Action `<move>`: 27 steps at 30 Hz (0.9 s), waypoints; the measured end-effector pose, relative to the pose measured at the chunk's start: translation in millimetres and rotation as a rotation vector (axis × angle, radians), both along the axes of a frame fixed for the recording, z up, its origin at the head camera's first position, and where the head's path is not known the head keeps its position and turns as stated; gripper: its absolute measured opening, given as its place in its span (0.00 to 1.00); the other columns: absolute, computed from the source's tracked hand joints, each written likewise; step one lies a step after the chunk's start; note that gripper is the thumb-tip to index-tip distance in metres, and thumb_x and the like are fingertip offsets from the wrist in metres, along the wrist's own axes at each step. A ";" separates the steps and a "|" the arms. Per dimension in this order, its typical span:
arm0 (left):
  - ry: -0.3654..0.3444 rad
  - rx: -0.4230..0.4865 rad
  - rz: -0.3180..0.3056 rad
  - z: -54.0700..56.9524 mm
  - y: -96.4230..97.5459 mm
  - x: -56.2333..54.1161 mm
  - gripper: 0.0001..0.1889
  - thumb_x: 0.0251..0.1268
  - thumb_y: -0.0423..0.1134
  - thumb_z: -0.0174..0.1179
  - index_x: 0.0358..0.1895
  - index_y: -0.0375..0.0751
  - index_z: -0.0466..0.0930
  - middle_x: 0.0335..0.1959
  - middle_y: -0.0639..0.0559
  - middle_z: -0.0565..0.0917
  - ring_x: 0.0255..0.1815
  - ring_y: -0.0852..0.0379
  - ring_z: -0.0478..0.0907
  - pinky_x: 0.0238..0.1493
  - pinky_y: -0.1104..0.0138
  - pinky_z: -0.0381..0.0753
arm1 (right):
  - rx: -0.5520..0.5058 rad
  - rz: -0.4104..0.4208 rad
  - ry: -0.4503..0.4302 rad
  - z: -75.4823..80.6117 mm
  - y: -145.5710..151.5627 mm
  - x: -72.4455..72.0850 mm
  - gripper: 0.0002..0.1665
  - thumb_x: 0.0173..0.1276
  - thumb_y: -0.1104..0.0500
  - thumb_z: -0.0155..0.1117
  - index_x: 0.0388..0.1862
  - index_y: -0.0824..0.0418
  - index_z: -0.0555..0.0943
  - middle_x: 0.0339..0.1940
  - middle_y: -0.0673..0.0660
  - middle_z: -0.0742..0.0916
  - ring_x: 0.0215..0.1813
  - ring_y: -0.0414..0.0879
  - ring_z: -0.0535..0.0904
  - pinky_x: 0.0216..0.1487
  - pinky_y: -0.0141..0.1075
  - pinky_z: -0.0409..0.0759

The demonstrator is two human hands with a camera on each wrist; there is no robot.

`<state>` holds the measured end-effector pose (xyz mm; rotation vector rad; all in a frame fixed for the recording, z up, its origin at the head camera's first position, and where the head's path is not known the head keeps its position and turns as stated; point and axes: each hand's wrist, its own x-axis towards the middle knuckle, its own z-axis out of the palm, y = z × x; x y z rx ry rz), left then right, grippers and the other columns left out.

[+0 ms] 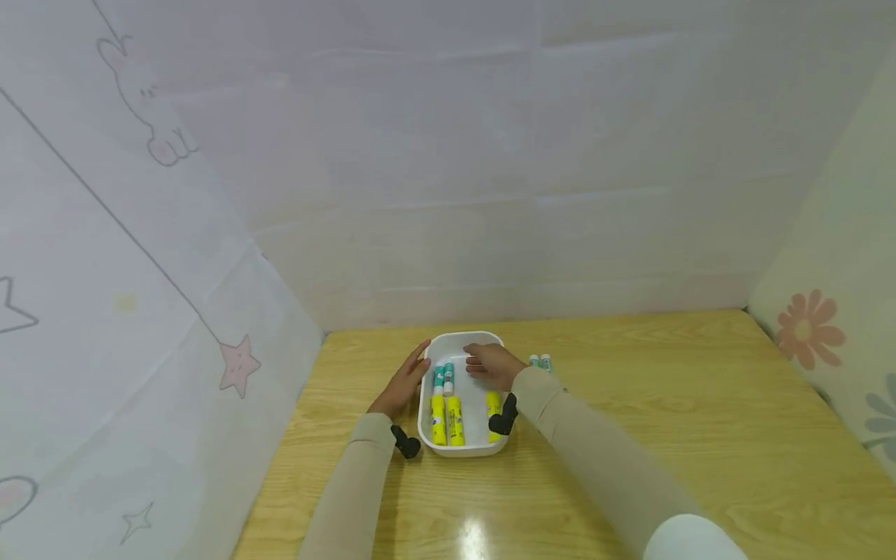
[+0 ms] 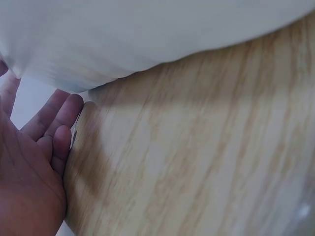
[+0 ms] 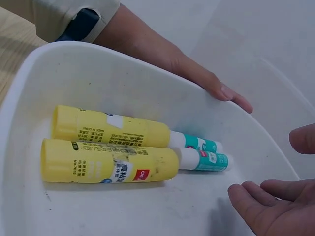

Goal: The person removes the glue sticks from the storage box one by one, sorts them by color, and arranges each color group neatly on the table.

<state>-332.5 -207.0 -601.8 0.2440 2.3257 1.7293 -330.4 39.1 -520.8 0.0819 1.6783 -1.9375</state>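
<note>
A white plastic bin (image 1: 423,420) stands on the table, with my left hand (image 1: 404,383) resting along its left wall, fingers straight near the rim. Over the bin's far right part is my right hand (image 1: 492,365); the right wrist view shows a gap between its thumb and loosely bent fingers (image 3: 268,201), with nothing held. Two yellow glue sticks (image 3: 110,164) lie side by side along the bin's left wall. Two smaller teal-and-white glue sticks (image 3: 209,161) lie end to end with them, farther in. Another yellow glue stick (image 1: 493,404) lies by the right wall, partly hidden by the right wrist's black camera.
Two teal-and-white glue sticks (image 1: 546,362) lie on the wooden table (image 1: 665,397) right of the bin, partly behind the right forearm. Pale printed sheets (image 1: 434,155) hang behind the table and on both sides.
</note>
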 end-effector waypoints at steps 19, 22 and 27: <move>-0.022 -0.029 -0.031 19.7 2.9 8.5 0.30 0.78 0.56 0.42 0.78 0.65 0.45 0.73 0.41 0.63 0.65 0.43 0.69 0.67 0.45 0.63 | 0.019 -0.040 -0.040 -31.7 -23.5 -0.2 0.23 0.75 0.62 0.52 0.64 0.75 0.71 0.63 0.69 0.76 0.65 0.59 0.72 0.67 0.46 0.68; -0.037 -0.034 -0.053 35.0 4.5 14.1 0.30 0.79 0.52 0.42 0.79 0.60 0.44 0.72 0.39 0.64 0.65 0.42 0.69 0.66 0.45 0.63 | 0.004 -0.035 -0.038 -34.3 -24.0 -1.0 0.23 0.75 0.62 0.51 0.64 0.74 0.71 0.62 0.68 0.76 0.65 0.59 0.71 0.67 0.47 0.68; -0.051 -0.034 -0.050 42.2 5.5 18.9 0.30 0.80 0.51 0.42 0.79 0.59 0.44 0.72 0.40 0.64 0.66 0.41 0.68 0.67 0.45 0.61 | -0.009 -0.014 -0.050 -37.1 -24.8 -2.7 0.26 0.76 0.61 0.51 0.67 0.73 0.67 0.62 0.67 0.77 0.66 0.58 0.71 0.66 0.48 0.69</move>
